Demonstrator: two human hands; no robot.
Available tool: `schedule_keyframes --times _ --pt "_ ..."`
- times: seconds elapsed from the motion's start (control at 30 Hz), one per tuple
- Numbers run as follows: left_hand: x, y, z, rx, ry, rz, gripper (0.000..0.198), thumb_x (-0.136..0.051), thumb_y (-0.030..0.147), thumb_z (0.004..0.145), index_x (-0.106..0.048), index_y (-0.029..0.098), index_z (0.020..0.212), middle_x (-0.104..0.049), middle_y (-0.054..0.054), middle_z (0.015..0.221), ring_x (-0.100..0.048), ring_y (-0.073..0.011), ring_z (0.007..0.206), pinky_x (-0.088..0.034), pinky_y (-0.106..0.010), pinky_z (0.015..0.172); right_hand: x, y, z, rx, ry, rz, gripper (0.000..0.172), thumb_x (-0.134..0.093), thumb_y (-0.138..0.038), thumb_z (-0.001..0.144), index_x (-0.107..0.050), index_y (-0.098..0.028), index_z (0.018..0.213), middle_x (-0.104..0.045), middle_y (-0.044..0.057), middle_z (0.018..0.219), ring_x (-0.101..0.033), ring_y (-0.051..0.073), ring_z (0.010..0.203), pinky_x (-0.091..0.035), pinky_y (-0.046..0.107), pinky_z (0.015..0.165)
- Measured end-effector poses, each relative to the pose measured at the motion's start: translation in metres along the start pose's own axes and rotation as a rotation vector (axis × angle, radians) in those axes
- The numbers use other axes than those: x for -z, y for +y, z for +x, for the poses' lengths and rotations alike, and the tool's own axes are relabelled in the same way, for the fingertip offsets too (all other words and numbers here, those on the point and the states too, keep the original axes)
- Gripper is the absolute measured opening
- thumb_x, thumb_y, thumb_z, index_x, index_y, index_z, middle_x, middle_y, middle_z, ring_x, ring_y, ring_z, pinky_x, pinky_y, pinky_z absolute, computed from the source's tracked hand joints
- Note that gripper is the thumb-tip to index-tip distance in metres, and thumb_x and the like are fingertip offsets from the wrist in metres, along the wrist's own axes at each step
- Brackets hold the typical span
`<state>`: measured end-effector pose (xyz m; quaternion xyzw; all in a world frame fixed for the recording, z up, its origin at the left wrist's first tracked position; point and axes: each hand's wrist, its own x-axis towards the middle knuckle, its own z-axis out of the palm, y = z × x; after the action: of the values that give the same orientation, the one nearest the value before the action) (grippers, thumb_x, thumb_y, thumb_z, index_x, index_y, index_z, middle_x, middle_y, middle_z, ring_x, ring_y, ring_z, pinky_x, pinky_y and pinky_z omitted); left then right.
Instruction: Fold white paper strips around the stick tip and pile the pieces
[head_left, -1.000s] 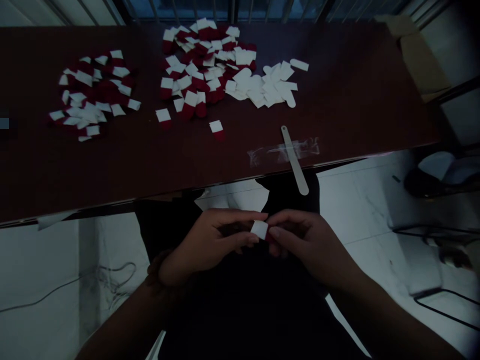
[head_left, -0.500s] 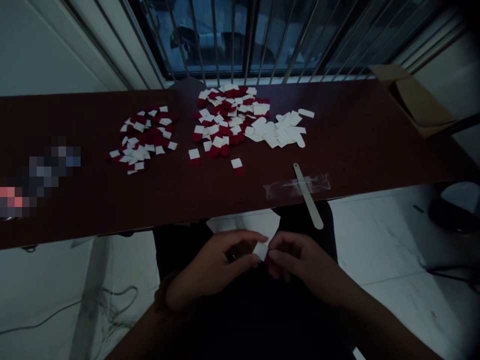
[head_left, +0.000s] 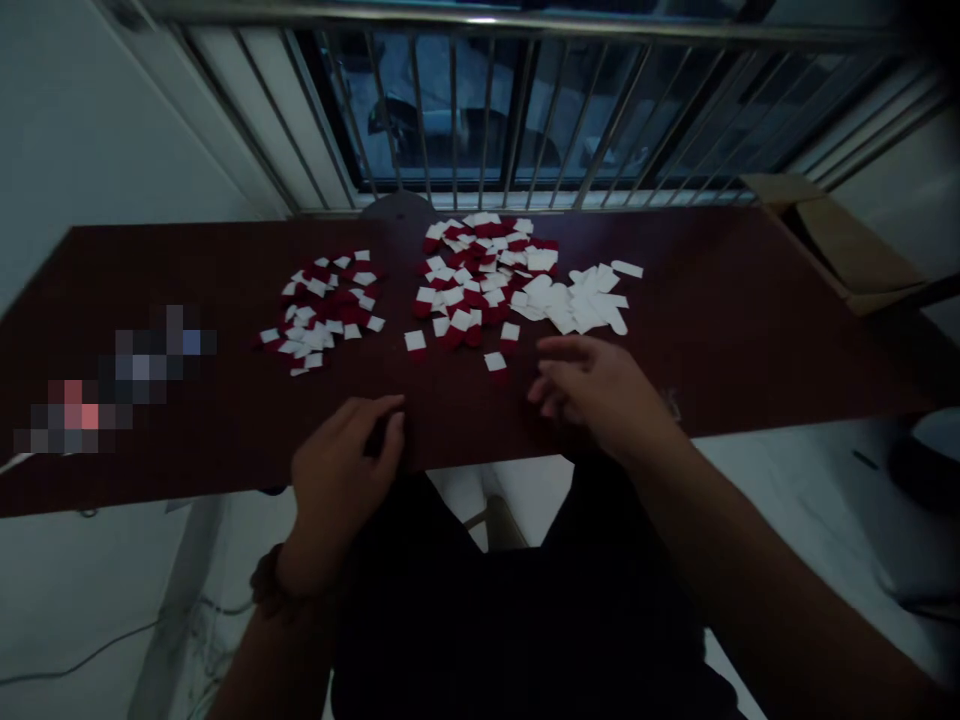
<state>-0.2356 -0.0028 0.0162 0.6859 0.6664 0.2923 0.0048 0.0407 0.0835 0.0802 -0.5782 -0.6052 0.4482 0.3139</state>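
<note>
In the head view, the only one, the right hand (head_left: 607, 400) is over the long, glossy, dark red-brown table (head_left: 712, 310), fingers half curled and thumb near them, with no piece visible in its grasp; what the palm hides cannot be told. Nearest to its fingertips are two small, flat, white-topped pieces with dark red ends: an upper loose piece (head_left: 510, 332) and a lower loose piece (head_left: 496, 362), both apart from the hand. The left hand (head_left: 341, 460) is at the front edge, loosely bent, thumb parted from the forefinger, gripping nothing that shows. Beyond the loose pieces is a large heap of the same red-and-white pieces (head_left: 457, 297), adjoined on the right by a spread of plain white, round-ended strips (head_left: 574, 305); a separate smaller heap of red-and-white pieces (head_left: 304, 340) lies to the left, and another single piece (head_left: 415, 342) lies between the two heaps. Pieces this thin would probably handle best in a light fingertip pinch at the edges, one at a time, with the sleeveless wrist kept high so the palm does not sweep the neighbours. Keeping singles apart from the white strips seems wise, since the overlapping ones could easily slide, and the dim light makes edges harder to judge.
</note>
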Motion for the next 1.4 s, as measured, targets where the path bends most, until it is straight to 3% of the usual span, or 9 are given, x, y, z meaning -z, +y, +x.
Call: schedule_keyframes --times 0.13,0.27,0.4,0.5,0.73,1.03,1.23,1.33,1.4 --pt "0.006 0.000 -0.010 -0.030 -0.043 -0.031 0.022 -0.058 0.029 0.102 -0.076 0.021 0.113 -0.079 -0.004 0.100 -0.075 -0.0204 0.089 -0.056 -0.032 0.078 -0.011 0.019 -0.026 -0.147 0.032 -0.111 0.017 -0.059 -0.030 0.092 -0.067 -0.021 0.105 -0.073 0.002 0.072 -0.067 0.017 0.058 -0.052 0.029 0.055" --pt "0.027 -0.022 -0.002 0.044 -0.051 0.063 0.021 -0.058 0.031 0.102 -0.076 0.023 0.111 -0.079 -0.005 0.104 -0.075 -0.0220 0.094 -0.056 -0.033 0.083 -0.005 0.043 -0.078 -0.192 -0.179 -0.236 0.021 -0.055 -0.038 0.096 -0.070 -0.025 0.103 -0.074 0.002 0.079 -0.069 0.019 0.067 -0.051 0.029 0.060" --pt "0.048 -0.050 0.027 0.211 0.010 0.281 0.027 -0.060 0.036 0.100 -0.075 0.020 0.115 -0.077 -0.009 0.109 -0.072 -0.0280 0.096 -0.054 -0.039 0.083 -0.028 0.064 -0.123 -0.251 -0.490 -0.177 0.026 -0.047 -0.040 0.102 -0.070 -0.027 0.104 -0.071 0.001 0.080 -0.069 0.019 0.073 -0.051 0.030 0.067" --pt "0.051 -0.058 0.052 0.227 -0.010 0.298 0.030 -0.059 0.041 0.099 -0.074 0.022 0.117 -0.075 -0.010 0.113 -0.070 -0.0302 0.100 -0.053 -0.041 0.087 -0.046 0.073 -0.135 -0.293 -0.593 -0.141 0.026 -0.047 -0.038 0.102 -0.070 -0.026 0.102 -0.071 0.002 0.082 -0.068 0.020 0.075 -0.050 0.032 0.069" --pt "0.029 -0.064 0.090 0.237 0.007 0.289 0.027 -0.063 0.046 0.093 -0.075 0.022 0.096 -0.071 -0.013 0.105 -0.065 -0.0351 0.099 -0.051 -0.045 0.087 -0.046 0.073 -0.133 -0.258 -0.564 -0.094 0.024 -0.048 -0.037 0.102 -0.069 -0.027 0.101 -0.072 0.003 0.084 -0.068 0.022 0.077 -0.050 0.034 0.070" --pt "0.027 -0.053 0.084 0.255 0.077 0.286 0.024 -0.060 0.041 0.096 -0.074 0.022 0.095 -0.073 -0.012 0.105 -0.065 -0.0334 0.102 -0.050 -0.044 0.090 -0.038 0.083 -0.137 -0.265 -0.519 -0.081 0.026 -0.047 -0.040 0.103 -0.069 -0.026 0.100 -0.071 0.002 0.083 -0.068 0.022 0.077 -0.050 0.034 0.072" --pt "0.046 -0.015 0.061 0.399 0.142 -0.043 0.017 -0.067 0.036 0.094 -0.072 0.020 0.094 -0.075 -0.005 0.088 -0.067 -0.0211 0.075 -0.052 -0.035 0.076 -0.031 0.085 -0.135 -0.251 -0.515 -0.072 0.026 -0.047 -0.040 0.104 -0.068 -0.026 0.098 -0.070 0.003 0.081 -0.068 0.022 0.076 -0.052 0.034 0.070" --pt "0.039 0.041 0.027 0.302 -0.084 -0.305 0.005 -0.068 0.027 0.093 -0.070 0.022 0.093 -0.074 -0.001 0.086 -0.067 -0.0177 0.074 -0.051 -0.030 0.070 -0.015 0.074 -0.132 -0.216 -0.454 -0.025 0.023 -0.049 -0.041 0.104 -0.068 -0.027 0.103 -0.070 0.003 0.083 -0.069 0.021 0.078 -0.053 0.034 0.072" --pt "0.024 0.083 -0.003 0.098 -0.261 -0.373 0.009 -0.062 0.016 0.092 -0.067 0.024 0.094 -0.072 0.000 0.087 -0.066 -0.0176 0.078 -0.051 -0.031 0.075 0.001 0.065 -0.130 -0.173 -0.405 0.043 0.024 -0.056 -0.040 0.102 -0.064 -0.029 0.122 -0.073 0.004 0.096 -0.071 0.021 0.085 -0.055 0.034 0.076"
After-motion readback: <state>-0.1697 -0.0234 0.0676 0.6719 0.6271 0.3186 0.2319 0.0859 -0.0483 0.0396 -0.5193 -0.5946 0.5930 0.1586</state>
